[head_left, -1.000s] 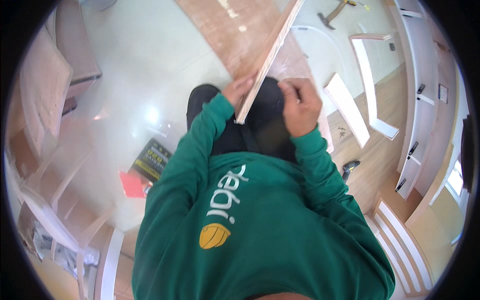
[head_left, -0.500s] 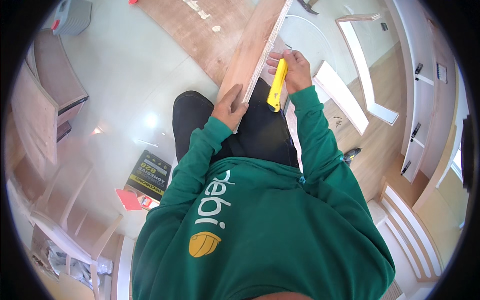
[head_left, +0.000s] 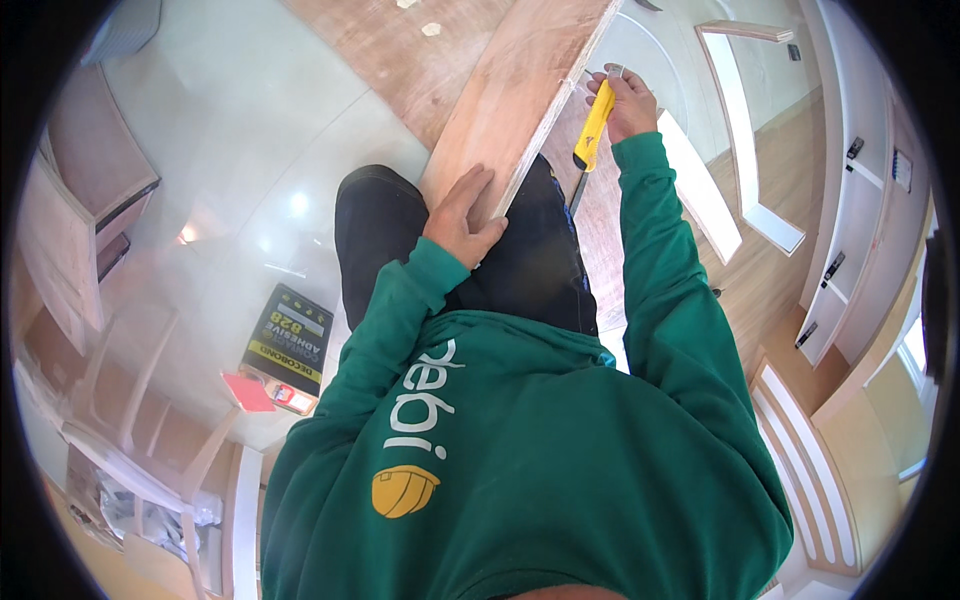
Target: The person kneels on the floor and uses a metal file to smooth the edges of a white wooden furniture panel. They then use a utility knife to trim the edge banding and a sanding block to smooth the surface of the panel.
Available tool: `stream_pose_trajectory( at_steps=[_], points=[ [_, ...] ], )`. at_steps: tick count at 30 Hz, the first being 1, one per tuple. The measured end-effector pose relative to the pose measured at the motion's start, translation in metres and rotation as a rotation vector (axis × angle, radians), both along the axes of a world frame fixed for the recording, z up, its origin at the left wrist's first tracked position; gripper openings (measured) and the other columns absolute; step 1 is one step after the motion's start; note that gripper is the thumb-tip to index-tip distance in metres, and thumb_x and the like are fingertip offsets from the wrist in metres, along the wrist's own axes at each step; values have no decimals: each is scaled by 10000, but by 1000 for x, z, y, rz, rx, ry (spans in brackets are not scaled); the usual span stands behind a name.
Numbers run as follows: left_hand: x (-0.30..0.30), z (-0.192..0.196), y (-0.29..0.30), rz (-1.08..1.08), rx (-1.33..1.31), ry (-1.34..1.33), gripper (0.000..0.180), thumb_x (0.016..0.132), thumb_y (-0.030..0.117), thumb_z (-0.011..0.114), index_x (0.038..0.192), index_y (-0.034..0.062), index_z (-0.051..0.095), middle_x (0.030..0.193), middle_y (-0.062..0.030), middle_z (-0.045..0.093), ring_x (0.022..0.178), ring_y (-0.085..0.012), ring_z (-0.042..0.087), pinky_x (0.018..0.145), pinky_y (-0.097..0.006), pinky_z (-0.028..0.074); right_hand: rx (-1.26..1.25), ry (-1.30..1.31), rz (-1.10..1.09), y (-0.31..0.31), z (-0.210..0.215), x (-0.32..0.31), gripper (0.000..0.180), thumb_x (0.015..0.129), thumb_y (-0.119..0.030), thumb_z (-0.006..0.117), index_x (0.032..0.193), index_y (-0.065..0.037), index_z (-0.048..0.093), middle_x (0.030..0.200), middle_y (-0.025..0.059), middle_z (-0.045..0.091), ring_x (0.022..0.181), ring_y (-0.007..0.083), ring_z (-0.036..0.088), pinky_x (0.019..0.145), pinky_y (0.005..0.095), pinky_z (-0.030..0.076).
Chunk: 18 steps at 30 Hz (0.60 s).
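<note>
A long plywood board (head_left: 520,95) with a rough pale edge slants from my lap toward the far side. My left hand (head_left: 463,215) grips its near end, fingers lying on the face and thumb by the right edge. To the right of the board, my right hand (head_left: 630,105) is closed around a yellow utility knife (head_left: 596,125). The knife's dark end points down toward my right thigh and stands apart from the board. A thin grey strip shows just below that end; I cannot tell whether it is the blade.
A larger plywood sheet (head_left: 385,70) lies on the floor beyond. White strips (head_left: 700,185) and an L-shaped white frame (head_left: 735,150) lie right. A black and yellow adhesive can (head_left: 288,340) stands left, near curved wooden pieces (head_left: 95,150) and a pale chair (head_left: 125,430). A cabinet (head_left: 850,200) borders the right.
My right hand and the knife have moved right and farther away, leaving a wider gap from the board. The board has shifted slightly right at its far end; my left hand keeps its grip.
</note>
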<state>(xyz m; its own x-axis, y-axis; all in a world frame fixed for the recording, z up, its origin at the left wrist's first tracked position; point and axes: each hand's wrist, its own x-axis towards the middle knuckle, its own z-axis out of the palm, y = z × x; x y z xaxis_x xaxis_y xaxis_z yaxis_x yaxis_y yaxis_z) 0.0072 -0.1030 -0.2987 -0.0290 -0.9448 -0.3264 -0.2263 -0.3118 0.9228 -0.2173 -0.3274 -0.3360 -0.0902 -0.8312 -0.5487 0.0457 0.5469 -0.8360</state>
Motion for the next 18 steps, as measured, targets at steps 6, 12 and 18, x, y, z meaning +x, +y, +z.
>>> stream_pose_trajectory(
  at_steps=[6,12,18],
  points=[
    [-24,10,9,-27,-102,-225,871,760,174,784,1445,-60,300,1472,-279,341,1387,-414,315,1145,-422,264,-263,245,-52,-72,-4,-7,276,906,-123,653,1118,54,644,965,124,673,834,230,699,683,331,589],
    [-28,7,2,-43,-28,-254,765,759,37,619,1456,-29,312,1477,-291,318,1373,-451,304,1140,-485,247,-546,258,-119,-184,-3,1,272,881,-105,671,1083,75,643,927,124,677,809,231,700,669,326,583],
    [-31,19,-11,-32,73,-283,774,721,-17,565,1455,-20,322,1441,-314,341,1333,-477,342,1114,-494,286,-689,319,-152,-260,-5,13,174,867,-95,666,985,32,674,872,103,690,760,210,678,666,320,539]
  ],
)
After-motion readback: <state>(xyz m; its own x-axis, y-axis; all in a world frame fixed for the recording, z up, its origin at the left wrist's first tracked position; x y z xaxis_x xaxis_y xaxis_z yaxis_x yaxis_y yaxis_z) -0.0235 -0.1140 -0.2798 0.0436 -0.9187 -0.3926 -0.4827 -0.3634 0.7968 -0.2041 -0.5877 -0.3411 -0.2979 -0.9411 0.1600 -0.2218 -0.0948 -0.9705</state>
